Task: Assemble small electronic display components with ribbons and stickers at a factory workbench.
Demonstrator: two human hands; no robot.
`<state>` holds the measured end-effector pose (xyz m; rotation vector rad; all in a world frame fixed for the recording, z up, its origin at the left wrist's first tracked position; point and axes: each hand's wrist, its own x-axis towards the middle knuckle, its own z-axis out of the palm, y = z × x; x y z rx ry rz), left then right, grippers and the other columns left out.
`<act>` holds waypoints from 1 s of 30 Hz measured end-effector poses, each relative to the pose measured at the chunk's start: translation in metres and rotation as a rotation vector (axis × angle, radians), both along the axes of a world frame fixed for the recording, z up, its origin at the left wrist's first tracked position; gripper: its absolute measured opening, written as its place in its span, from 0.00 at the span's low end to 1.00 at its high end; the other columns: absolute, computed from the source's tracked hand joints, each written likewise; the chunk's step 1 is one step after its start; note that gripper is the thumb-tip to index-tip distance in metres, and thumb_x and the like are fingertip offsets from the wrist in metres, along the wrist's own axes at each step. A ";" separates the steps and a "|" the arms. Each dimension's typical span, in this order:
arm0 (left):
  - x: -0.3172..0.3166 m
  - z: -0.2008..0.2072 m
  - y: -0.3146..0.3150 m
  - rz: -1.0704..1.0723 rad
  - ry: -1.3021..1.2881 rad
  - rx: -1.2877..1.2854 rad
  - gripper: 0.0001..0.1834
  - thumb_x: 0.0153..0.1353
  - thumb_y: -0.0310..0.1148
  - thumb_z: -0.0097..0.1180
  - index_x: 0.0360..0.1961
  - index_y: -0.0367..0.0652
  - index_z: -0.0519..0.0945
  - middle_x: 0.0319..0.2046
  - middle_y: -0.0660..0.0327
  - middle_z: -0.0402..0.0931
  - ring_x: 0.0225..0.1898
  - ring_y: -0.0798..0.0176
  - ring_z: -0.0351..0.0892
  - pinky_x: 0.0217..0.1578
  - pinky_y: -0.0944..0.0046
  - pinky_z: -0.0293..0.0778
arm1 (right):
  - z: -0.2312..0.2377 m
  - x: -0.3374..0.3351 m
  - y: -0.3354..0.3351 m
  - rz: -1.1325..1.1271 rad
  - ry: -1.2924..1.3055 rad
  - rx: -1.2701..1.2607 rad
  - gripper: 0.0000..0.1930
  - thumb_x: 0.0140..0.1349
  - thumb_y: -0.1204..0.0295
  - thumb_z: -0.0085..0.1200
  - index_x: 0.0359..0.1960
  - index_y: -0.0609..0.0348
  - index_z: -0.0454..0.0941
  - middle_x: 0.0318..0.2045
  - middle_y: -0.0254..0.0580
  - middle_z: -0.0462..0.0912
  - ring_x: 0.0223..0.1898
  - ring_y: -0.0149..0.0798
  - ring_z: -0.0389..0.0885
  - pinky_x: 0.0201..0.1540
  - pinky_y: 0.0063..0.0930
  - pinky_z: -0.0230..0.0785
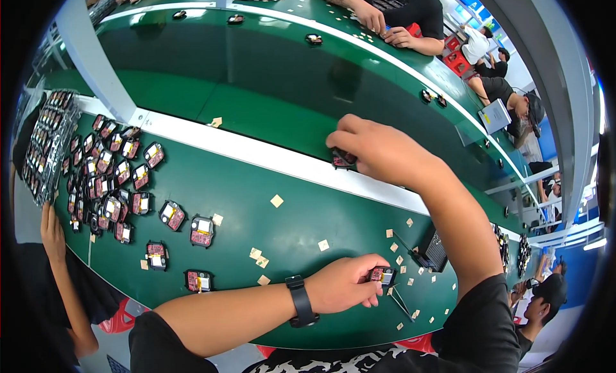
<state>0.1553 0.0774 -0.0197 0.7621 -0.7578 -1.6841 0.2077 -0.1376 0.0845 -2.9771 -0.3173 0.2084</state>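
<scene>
My left hand, with a black watch on its wrist, is closed on a small black watch case that has a circuit board inside. It is just over the near green worktop. My right hand reaches out to the white rail and the belt beyond, its curled fingers on a second dark watch case. That case is partly hidden under the fingers. Thin metal tweezers lie beside my left hand. A few open cases, such as one watch case, lie apart from a big pile of watch cases on the left.
A green conveyor belt runs behind the white rail and carries several cases. Small cream paper squares dot the worktop. A black box stands by my right forearm. Plastic trays and a co-worker's arm are at left.
</scene>
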 end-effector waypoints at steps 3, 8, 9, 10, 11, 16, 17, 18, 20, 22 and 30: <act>0.000 0.003 0.000 -0.008 0.002 0.017 0.18 0.72 0.25 0.48 0.62 0.37 0.69 0.42 0.58 0.76 0.40 0.67 0.81 0.42 0.66 0.78 | -0.010 0.001 0.002 0.028 0.011 -0.056 0.13 0.62 0.77 0.54 0.49 0.54 0.77 0.49 0.47 0.76 0.50 0.49 0.80 0.49 0.43 0.77; 0.001 -0.002 0.001 0.004 0.019 0.019 0.18 0.73 0.25 0.49 0.62 0.37 0.68 0.43 0.58 0.76 0.40 0.67 0.81 0.42 0.66 0.78 | -0.014 0.005 0.003 0.078 0.029 -0.090 0.15 0.63 0.78 0.54 0.51 0.53 0.77 0.54 0.46 0.75 0.53 0.49 0.80 0.52 0.42 0.77; 0.000 -0.003 0.002 0.004 0.020 0.019 0.19 0.73 0.25 0.49 0.63 0.37 0.68 0.43 0.58 0.76 0.40 0.67 0.81 0.42 0.66 0.78 | -0.014 0.007 0.003 0.079 0.030 -0.089 0.15 0.63 0.78 0.54 0.51 0.53 0.77 0.54 0.46 0.75 0.53 0.49 0.80 0.52 0.42 0.77; 0.000 -0.003 0.002 0.004 0.022 0.019 0.19 0.73 0.25 0.49 0.63 0.37 0.68 0.43 0.57 0.77 0.40 0.66 0.81 0.42 0.66 0.79 | -0.014 0.009 0.002 0.077 0.082 -0.094 0.20 0.57 0.82 0.57 0.53 0.53 0.76 0.58 0.47 0.73 0.56 0.50 0.78 0.54 0.43 0.77; 0.000 -0.002 0.002 0.003 0.023 0.020 0.19 0.73 0.25 0.49 0.63 0.37 0.68 0.43 0.57 0.77 0.40 0.66 0.81 0.42 0.66 0.79 | -0.014 0.012 0.001 0.075 0.134 -0.099 0.25 0.52 0.85 0.60 0.54 0.54 0.75 0.61 0.47 0.72 0.59 0.50 0.77 0.55 0.43 0.77; 0.003 -0.001 0.002 -0.003 0.025 0.020 0.19 0.73 0.26 0.49 0.63 0.37 0.68 0.43 0.56 0.77 0.41 0.66 0.81 0.42 0.65 0.79 | -0.008 0.022 0.001 0.047 0.188 0.010 0.19 0.55 0.83 0.60 0.49 0.57 0.79 0.52 0.43 0.76 0.51 0.49 0.80 0.50 0.43 0.76; 0.003 -0.001 0.003 -0.004 0.025 0.024 0.19 0.73 0.26 0.49 0.63 0.37 0.68 0.43 0.56 0.77 0.41 0.66 0.81 0.42 0.65 0.79 | -0.008 0.023 0.000 0.018 0.211 0.057 0.20 0.53 0.83 0.60 0.50 0.57 0.79 0.52 0.43 0.76 0.50 0.49 0.81 0.50 0.42 0.76; 0.003 -0.001 0.002 -0.002 0.028 0.025 0.19 0.73 0.25 0.49 0.64 0.37 0.68 0.44 0.56 0.77 0.41 0.66 0.81 0.43 0.65 0.79 | -0.006 0.022 -0.001 -0.017 0.234 0.098 0.21 0.52 0.82 0.61 0.51 0.58 0.78 0.52 0.42 0.76 0.49 0.50 0.81 0.50 0.42 0.76; 0.002 -0.001 0.002 -0.009 0.027 0.024 0.19 0.73 0.25 0.49 0.64 0.37 0.68 0.44 0.56 0.77 0.41 0.66 0.81 0.43 0.65 0.79 | 0.000 0.013 -0.004 -0.026 0.150 0.097 0.22 0.52 0.82 0.61 0.51 0.59 0.78 0.52 0.42 0.76 0.48 0.50 0.81 0.50 0.42 0.76; 0.001 0.000 0.002 -0.004 0.036 0.039 0.20 0.73 0.24 0.49 0.64 0.37 0.67 0.45 0.55 0.77 0.41 0.65 0.81 0.43 0.64 0.79 | 0.011 -0.003 -0.004 -0.038 0.064 0.095 0.23 0.51 0.81 0.61 0.52 0.59 0.78 0.52 0.41 0.77 0.48 0.50 0.82 0.49 0.42 0.76; 0.002 0.005 0.009 -0.009 0.093 0.094 0.23 0.72 0.24 0.51 0.66 0.36 0.65 0.46 0.52 0.78 0.43 0.62 0.83 0.45 0.62 0.81 | 0.068 -0.111 0.012 -0.260 -0.097 0.042 0.23 0.47 0.82 0.62 0.50 0.61 0.80 0.47 0.46 0.77 0.42 0.54 0.82 0.44 0.43 0.76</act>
